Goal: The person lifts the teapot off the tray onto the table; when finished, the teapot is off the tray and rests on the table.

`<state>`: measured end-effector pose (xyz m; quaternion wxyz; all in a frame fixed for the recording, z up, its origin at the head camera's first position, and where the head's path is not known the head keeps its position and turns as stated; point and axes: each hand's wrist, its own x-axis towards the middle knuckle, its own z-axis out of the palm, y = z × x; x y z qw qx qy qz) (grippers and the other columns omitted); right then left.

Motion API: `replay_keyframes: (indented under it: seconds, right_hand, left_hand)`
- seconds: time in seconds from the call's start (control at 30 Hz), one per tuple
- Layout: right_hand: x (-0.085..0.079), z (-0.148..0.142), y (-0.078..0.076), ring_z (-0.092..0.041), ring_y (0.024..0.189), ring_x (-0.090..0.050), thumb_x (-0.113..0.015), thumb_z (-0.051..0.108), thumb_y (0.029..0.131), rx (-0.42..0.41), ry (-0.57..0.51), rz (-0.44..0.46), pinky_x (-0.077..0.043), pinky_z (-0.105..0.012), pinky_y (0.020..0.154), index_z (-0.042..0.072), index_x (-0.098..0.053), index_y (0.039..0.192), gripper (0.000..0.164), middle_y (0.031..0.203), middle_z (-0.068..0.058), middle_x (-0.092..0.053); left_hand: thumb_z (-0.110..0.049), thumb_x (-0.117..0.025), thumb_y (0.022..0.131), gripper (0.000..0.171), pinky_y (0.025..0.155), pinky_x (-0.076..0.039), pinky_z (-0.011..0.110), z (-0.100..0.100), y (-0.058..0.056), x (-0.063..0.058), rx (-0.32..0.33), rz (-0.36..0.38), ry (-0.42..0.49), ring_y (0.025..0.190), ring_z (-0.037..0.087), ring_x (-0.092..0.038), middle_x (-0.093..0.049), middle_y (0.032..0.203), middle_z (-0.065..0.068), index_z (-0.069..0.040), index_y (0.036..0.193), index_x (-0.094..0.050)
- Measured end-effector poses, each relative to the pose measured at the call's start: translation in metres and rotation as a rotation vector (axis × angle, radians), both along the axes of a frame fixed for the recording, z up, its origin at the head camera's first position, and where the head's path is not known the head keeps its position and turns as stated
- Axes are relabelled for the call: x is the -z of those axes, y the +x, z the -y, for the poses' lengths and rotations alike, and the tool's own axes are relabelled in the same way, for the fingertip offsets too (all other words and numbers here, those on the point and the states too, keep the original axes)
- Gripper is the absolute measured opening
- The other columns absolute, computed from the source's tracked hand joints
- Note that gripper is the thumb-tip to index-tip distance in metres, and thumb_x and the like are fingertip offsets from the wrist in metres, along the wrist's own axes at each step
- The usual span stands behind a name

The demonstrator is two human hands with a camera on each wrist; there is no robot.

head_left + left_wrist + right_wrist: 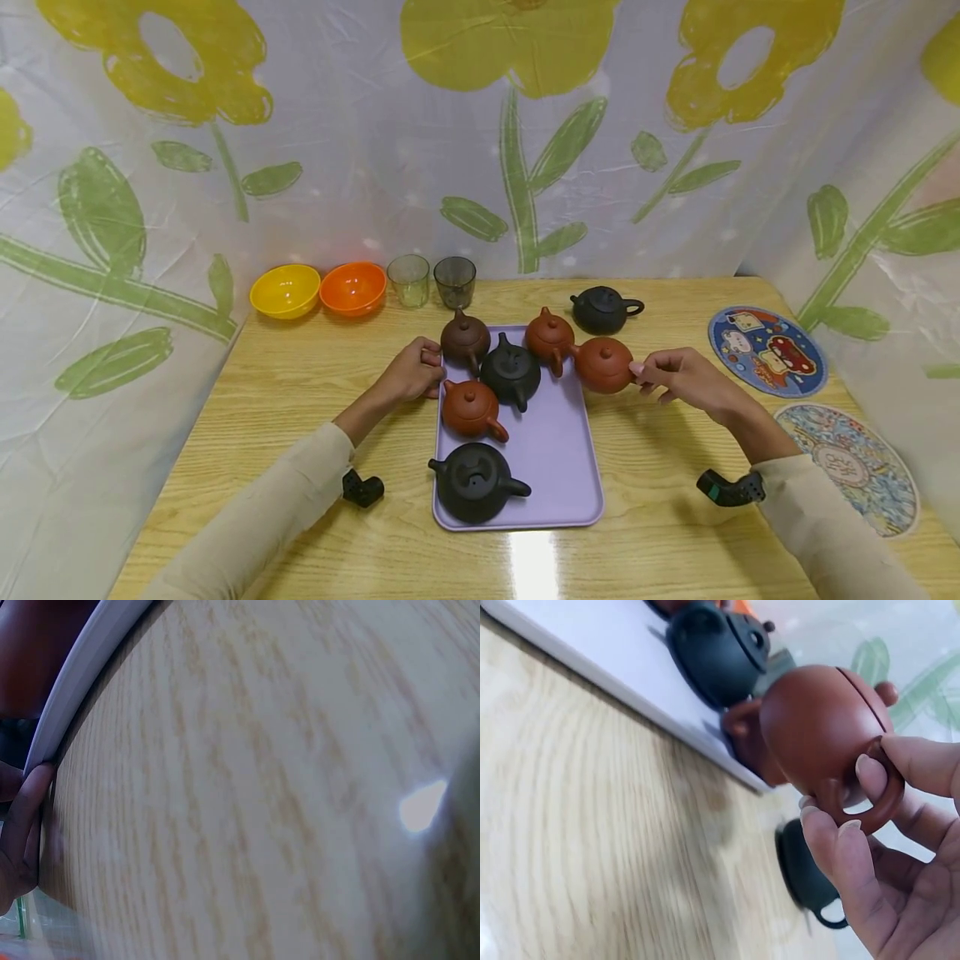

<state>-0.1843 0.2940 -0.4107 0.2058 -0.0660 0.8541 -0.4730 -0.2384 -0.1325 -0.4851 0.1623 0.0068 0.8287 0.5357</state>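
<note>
My right hand [686, 382] pinches the loop handle of a reddish-brown clay teapot [606, 368], raised beside the tray's right edge with its spout over the rim. In the right wrist view, fingers and thumb close round that handle. My left hand [412, 371] grips the left rim of the lilac tray [562, 467]; a finger lies at the rim's lower edge in the left wrist view. On the tray stand a dark brown teapot [463, 337], two reddish ones [470, 407] [550, 333], a black one [512, 375] and a larger black one [474, 483].
Another black teapot [602, 310] stands on the table behind the tray's right corner. Yellow [286, 292] and orange [353, 288] bowls and two glasses [409, 282] [455, 282] line the back left. Two round mats [768, 350] [847, 467] lie at the right. A flowered curtain hangs behind.
</note>
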Motion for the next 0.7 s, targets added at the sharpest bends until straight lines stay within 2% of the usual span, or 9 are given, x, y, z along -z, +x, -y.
replay_keyframes:
  seconds: [0.17,0.4,0.7]
  right_hand:
    - [0.004,-0.009,-0.009,-0.031,0.096,-0.064,-0.058,0.032,0.102,-0.005,0.006,0.013,-0.059,-0.040,0.079,-0.008,-0.066,0.103,0.041,0.100,-0.016,-0.069]
    - [0.014,-0.018,-0.025,-0.036,0.100,-0.063,-0.058,0.034,0.102,-0.033,0.005,0.029,-0.059,-0.045,0.082,-0.010,-0.065,0.105,0.045,0.106,-0.023,-0.067]
    - [0.022,-0.036,-0.039,-0.033,0.099,-0.063,-0.057,0.030,0.103,-0.041,0.004,0.046,-0.058,-0.044,0.084,-0.009,-0.066,0.106,0.040,0.109,-0.021,-0.066]
  left_hand:
    - [0.000,-0.061,0.090,0.044,0.062,-0.063,0.033,0.002,0.000,0.001,0.006,-0.001,-0.008,0.081,0.021,-0.062,-0.055,0.117,0.022,0.003,0.131,-0.044]
    - [0.001,-0.060,0.091,0.044,0.062,-0.063,0.033,0.006,0.002,0.000,-0.008,0.016,-0.003,0.081,0.020,-0.061,-0.053,0.118,0.022,0.004,0.132,-0.044]
    - [0.001,-0.060,0.089,0.045,0.062,-0.063,0.034,0.001,0.000,0.001,0.009,0.003,0.019,0.079,0.020,-0.062,-0.054,0.117,0.023,0.005,0.131,-0.043]
